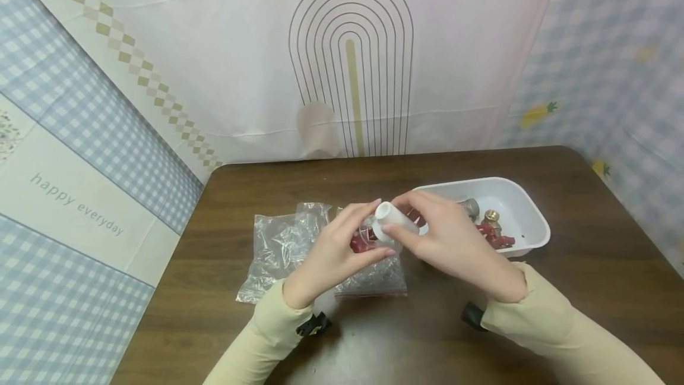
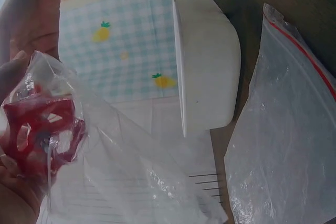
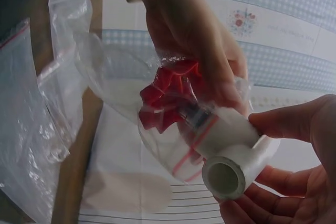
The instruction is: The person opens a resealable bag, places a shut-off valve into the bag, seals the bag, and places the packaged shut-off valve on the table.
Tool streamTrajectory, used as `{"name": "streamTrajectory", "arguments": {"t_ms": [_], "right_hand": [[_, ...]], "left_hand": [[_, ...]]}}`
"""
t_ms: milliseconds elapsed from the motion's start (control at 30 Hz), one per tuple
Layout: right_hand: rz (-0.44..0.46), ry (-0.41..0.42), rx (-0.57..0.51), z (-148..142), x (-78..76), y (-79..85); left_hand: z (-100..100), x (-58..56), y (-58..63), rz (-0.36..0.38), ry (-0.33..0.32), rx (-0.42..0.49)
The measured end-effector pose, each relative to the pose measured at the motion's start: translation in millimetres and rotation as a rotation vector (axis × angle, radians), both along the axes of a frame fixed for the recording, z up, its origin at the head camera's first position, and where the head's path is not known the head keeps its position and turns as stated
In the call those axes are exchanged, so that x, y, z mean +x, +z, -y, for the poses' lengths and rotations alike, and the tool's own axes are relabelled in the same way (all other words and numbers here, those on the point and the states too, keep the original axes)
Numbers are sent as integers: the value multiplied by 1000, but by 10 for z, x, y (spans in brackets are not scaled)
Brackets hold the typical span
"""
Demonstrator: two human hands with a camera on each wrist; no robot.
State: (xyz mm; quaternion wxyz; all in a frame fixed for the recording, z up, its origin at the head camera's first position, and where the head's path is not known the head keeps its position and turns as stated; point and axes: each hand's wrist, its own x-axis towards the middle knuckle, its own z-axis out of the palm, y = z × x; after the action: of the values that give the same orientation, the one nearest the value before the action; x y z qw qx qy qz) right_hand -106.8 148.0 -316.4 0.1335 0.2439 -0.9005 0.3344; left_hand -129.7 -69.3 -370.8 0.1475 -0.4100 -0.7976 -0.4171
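A valve with a white plastic pipe body (image 3: 233, 153) and a red handwheel (image 3: 168, 95) is held up over the table between both hands. The handwheel end is inside a clear zip bag (image 2: 131, 166), while the white tubular end sticks out past the red-lined zip. My left hand (image 1: 338, 246) grips the bagged handwheel end from outside the plastic. On the white body, my right hand (image 1: 446, 233) pinches with thumb and fingers. The wheel's far side is hidden by the left hand in the right wrist view.
To the right stands a white plastic tray (image 1: 529, 212) holding a brass fitting (image 1: 491, 216), a grey piece (image 1: 470, 207) and red-handled parts (image 1: 499, 239). Clear plastic bags (image 1: 275, 248) lie on the brown wooden table (image 1: 214, 325) beneath and left of the hands. A patterned cloth hangs behind.
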Motion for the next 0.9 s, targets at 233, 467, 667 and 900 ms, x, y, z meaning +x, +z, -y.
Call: {"name": "streamTrajectory", "arguments": {"t_ms": [233, 467, 667, 900], "right_hand": [[69, 14, 15, 39, -21, -57], [99, -18, 27, 84, -52, -69], [148, -68, 0, 127, -50, -164], [169, -66, -82, 129, -97, -267]], "left_hand": [[-37, -24, 19, 3, -19, 24], [-98, -59, 5, -122, -18, -11], [-206, -24, -101, -350, 96, -79], [-341, -22, -110, -471, 161, -73]]}}
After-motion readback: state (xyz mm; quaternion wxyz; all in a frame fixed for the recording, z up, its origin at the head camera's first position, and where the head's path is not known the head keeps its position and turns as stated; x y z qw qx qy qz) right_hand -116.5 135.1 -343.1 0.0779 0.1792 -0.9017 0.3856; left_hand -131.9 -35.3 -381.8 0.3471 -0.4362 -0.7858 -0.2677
